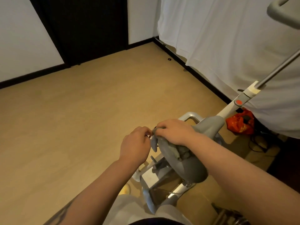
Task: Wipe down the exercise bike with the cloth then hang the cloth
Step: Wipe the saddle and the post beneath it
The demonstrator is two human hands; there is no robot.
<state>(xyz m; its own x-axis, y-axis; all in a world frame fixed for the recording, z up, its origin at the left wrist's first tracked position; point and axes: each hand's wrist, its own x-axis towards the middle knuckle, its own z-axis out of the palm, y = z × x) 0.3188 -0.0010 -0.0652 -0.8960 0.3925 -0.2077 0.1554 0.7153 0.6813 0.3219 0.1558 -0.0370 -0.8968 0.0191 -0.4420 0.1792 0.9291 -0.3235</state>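
Wiping step. Your right hand point(174, 131) presses the grey cloth point(155, 143) onto the exercise bike point(191, 166) housing; your left hand point(135, 143) pinches its hanging corner. Next, likely draw the cloth taut and sweep along the housing; hanging comes afterwards.

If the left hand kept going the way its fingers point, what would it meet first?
The left hand points right, toward the grey cloth it already pinches; just beyond, probably the right hand on the bike's grey housing. Depth unclear.

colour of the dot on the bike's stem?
Orange-red dot on the white stem, clearest in the head view.
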